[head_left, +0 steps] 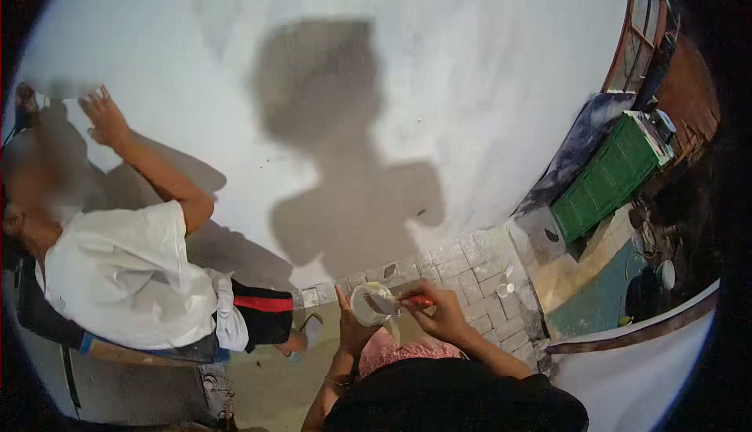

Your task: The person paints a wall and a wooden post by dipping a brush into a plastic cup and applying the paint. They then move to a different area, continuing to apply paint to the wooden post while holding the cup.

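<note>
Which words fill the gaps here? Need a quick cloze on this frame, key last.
The left hand holds a tub; the right hand holds a tool with a ____ handle.
The co-worker wears a ____ shirt.
A dark head-and-shoulders ____ falls on the wall.
The bracelet circles the ____ wrist.

Missing: red; white; shadow; left.

The person wears a black top (462, 401), plain and dark all over, its broad, rounded shape spreading across the back and shoulders; folds in it are hard to make out. Just past its front edge shows a pink garment (403, 351) with a bumpy, textured surface, too much covered to tell whether it is a skirt or trousers. Around the left wrist sits a thin bracelet (338, 383), its details too small to read. Both forearms are uncovered, and the left hand (355, 330) and right hand (444, 316) are bare.
</note>
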A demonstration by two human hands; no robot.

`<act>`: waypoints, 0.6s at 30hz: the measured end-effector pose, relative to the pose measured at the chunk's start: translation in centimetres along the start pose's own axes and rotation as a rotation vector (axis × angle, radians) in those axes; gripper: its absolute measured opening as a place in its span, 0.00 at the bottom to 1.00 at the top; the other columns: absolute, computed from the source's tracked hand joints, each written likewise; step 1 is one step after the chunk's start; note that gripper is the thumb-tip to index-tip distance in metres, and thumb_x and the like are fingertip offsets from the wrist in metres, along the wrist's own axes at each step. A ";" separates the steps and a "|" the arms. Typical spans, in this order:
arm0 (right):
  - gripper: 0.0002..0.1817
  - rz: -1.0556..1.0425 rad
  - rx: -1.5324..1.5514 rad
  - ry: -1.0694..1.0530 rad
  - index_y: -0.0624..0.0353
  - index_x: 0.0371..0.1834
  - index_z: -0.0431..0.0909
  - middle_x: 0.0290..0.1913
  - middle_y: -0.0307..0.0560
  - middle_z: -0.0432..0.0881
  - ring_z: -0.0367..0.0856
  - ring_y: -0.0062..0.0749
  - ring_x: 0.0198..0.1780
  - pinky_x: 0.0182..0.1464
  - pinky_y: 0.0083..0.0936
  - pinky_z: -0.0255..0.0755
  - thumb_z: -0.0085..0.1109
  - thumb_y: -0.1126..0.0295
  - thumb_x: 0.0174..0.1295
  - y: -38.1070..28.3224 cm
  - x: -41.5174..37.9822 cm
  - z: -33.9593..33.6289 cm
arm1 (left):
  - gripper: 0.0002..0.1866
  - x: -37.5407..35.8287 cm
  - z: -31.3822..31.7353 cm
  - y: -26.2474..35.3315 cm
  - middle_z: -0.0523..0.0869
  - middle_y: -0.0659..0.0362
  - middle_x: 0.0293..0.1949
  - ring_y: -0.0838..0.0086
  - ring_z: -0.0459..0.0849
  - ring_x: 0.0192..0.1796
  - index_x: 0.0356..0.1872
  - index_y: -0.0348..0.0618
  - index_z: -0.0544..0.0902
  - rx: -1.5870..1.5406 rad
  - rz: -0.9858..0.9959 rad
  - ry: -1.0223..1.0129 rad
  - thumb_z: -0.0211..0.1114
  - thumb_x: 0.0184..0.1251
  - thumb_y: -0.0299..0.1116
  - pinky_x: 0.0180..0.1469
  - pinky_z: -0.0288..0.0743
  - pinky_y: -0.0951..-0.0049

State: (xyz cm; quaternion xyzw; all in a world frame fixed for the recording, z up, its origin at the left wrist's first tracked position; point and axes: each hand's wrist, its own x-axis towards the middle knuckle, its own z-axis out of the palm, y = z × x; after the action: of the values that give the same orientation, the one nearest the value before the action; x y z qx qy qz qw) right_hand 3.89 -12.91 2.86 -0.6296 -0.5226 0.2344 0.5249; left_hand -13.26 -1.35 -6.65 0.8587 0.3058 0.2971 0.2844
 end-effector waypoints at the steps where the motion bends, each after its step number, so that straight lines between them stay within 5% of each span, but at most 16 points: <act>1: 0.10 -0.050 -0.049 -0.062 0.58 0.45 0.78 0.38 0.48 0.86 0.86 0.33 0.39 0.41 0.27 0.79 0.63 0.75 0.60 -0.7 -0.8 -0.5 | 0.70 -1.0 0.7 0.1 0.78 0.48 0.55 0.58 0.77 0.60 0.72 0.31 0.34 0.002 -0.004 0.014 0.82 0.40 0.43 0.69 0.62 0.58; 3: 0.11 -0.075 -0.106 -0.198 0.57 0.45 0.79 0.37 0.47 0.86 0.87 0.34 0.39 0.41 0.26 0.79 0.63 0.76 0.59 -1.4 -2.9 -1.2 | 0.63 -3.7 2.2 0.5 0.79 0.48 0.55 0.56 0.76 0.60 0.72 0.29 0.46 -0.407 -0.214 0.043 0.82 0.40 0.43 0.71 0.58 0.57; 6: 0.12 -0.040 -0.097 -0.392 0.58 0.46 0.78 0.38 0.48 0.86 0.87 0.37 0.40 0.42 0.27 0.79 0.63 0.76 0.59 -2.3 -6.9 -2.7 | 0.62 -6.9 3.1 1.8 0.76 0.46 0.58 0.54 0.74 0.62 0.72 0.29 0.50 -0.116 -0.087 -0.112 0.82 0.40 0.43 0.72 0.55 0.55; 10: 0.11 0.021 -0.065 -0.293 0.59 0.44 0.78 0.38 0.49 0.86 0.87 0.38 0.40 0.43 0.28 0.79 0.63 0.76 0.59 -1.9 -13.3 -4.1 | 0.65 -13.4 9.8 0.1 0.74 0.44 0.60 0.52 0.71 0.64 0.73 0.30 0.45 -0.645 -0.324 -0.197 0.81 0.40 0.44 0.72 0.55 0.53; 12: 0.10 0.056 -0.028 -0.252 0.61 0.43 0.77 0.38 0.49 0.86 0.87 0.38 0.40 0.44 0.29 0.80 0.64 0.76 0.58 -1.0 -16.7 -4.9 | 0.69 -16.4 9.9 4.4 0.74 0.45 0.59 0.57 0.76 0.60 0.73 0.33 0.36 -0.168 -0.058 -0.012 0.82 0.41 0.46 0.65 0.68 0.63; 13: 0.10 0.094 -0.035 -0.190 0.62 0.43 0.77 0.39 0.50 0.86 0.87 0.38 0.40 0.44 0.29 0.80 0.64 0.76 0.58 -0.4 -18.3 -4.9 | 0.70 -17.1 9.0 7.1 0.71 0.45 0.63 0.56 0.74 0.62 0.73 0.33 0.34 -0.128 -0.196 -0.140 0.82 0.41 0.45 0.66 0.67 0.62; 16: 0.12 0.181 -0.076 -0.094 0.64 0.43 0.77 0.39 0.51 0.86 0.87 0.38 0.40 0.44 0.29 0.80 0.65 0.75 0.58 -0.3 -22.3 -5.2 | 0.70 -20.6 10.8 9.9 0.69 0.44 0.64 0.55 0.73 0.63 0.72 0.32 0.31 -0.219 -0.114 -0.192 0.81 0.43 0.45 0.66 0.67 0.63; 17: 0.12 0.180 -0.099 -0.100 0.63 0.44 0.77 0.38 0.52 0.86 0.87 0.39 0.40 0.44 0.29 0.79 0.66 0.74 0.57 -1.1 -23.1 -5.4 | 0.71 -19.8 9.5 12.7 0.72 0.45 0.62 0.56 0.75 0.61 0.72 0.31 0.29 0.426 0.275 -0.217 0.81 0.43 0.47 0.65 0.68 0.64; 18: 0.13 0.182 -0.125 -0.108 0.63 0.44 0.77 0.38 0.53 0.85 0.87 0.41 0.40 0.43 0.29 0.79 0.66 0.73 0.57 -1.6 -24.3 -5.7 | 0.71 -20.4 10.5 13.0 0.72 0.45 0.62 0.56 0.75 0.61 0.72 0.31 0.29 0.415 0.279 -0.226 0.81 0.43 0.47 0.65 0.68 0.64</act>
State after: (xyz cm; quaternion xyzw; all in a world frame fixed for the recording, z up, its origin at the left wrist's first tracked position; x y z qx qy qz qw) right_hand -0.39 -37.43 0.09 -0.6924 -0.5043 0.2817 0.4323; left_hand -14.50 -27.20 -11.75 0.9601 0.2051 0.1666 0.0911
